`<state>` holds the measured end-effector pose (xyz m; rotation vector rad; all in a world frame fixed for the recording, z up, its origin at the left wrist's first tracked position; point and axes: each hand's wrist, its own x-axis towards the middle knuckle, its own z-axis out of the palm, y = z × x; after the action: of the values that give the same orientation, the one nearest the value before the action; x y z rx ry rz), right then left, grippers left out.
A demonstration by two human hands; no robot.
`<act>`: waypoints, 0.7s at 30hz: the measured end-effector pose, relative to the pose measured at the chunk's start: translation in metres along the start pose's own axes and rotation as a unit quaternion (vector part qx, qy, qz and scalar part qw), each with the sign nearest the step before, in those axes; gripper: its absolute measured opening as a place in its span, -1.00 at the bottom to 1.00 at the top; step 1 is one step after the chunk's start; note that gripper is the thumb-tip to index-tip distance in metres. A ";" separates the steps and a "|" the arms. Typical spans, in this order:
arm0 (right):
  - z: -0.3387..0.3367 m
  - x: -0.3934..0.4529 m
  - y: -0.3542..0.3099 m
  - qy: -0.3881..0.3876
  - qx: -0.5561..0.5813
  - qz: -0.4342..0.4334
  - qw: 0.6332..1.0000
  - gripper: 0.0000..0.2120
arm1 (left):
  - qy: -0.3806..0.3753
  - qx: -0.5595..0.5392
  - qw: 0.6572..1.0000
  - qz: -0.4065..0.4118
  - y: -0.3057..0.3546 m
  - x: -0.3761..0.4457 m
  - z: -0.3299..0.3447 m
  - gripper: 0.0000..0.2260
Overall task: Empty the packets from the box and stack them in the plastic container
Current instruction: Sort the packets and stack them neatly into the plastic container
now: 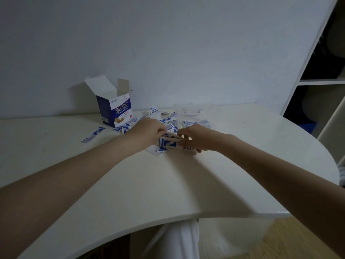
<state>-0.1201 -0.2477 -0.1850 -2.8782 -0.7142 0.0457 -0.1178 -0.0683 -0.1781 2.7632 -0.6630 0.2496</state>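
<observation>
Both hands meet at the centre of the frame on the white curved-edge table (186, 184). The left hand (147, 132) and the right hand (196, 137) are each closed around opposite ends of 1 gathered bundle of white-and-blue paper packets (169, 143), fingers curled over its top, the bundle resting just above the tabletop.

More loose white-and-blue packets (168, 118) lie scattered behind the hands, between the box and the container; 1 stray packet (93, 134) lies apart at the left. The blue-and-white cardboard box (115, 109) stands upright at upper left of centre, its top flaps open, close to the wall. Its front reads "CHUANGKOUTIE" under large Chinese characters; smaller print is too blurred to read. The clear plastic container (194, 111) sits at upper centre right, near the back edge, with several packets (197, 123) lying at its front; whether they are inside it cannot be told.

The table's near edge curves across the lower frame and sweeps round at the right. The broad near half of the top is bare, as is the right side. A white shelf unit (306, 81) stands at the far right, beside the table's corner
</observation>
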 end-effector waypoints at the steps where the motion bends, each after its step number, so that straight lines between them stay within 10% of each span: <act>1: 0.000 0.000 0.001 0.001 0.008 0.000 1.000 -0.87 | 0.002 -0.005 1.000 -0.005 0.000 0.001 0.000 -0.78; 16: 0.000 -0.003 0.010 0.022 0.036 0.021 0.999 -0.88 | 0.143 -0.278 0.930 -0.191 -0.045 0.004 -0.027 -0.83; 21: -0.006 -0.002 0.002 0.079 -0.011 -0.009 0.997 -0.78 | 0.005 -0.206 0.972 -0.114 -0.031 0.002 -0.014 -0.85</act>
<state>-0.1201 -0.2514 -0.1800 -2.8553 -0.7134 -0.1911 -0.1031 -0.0380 -0.1714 2.4042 -0.3414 0.0654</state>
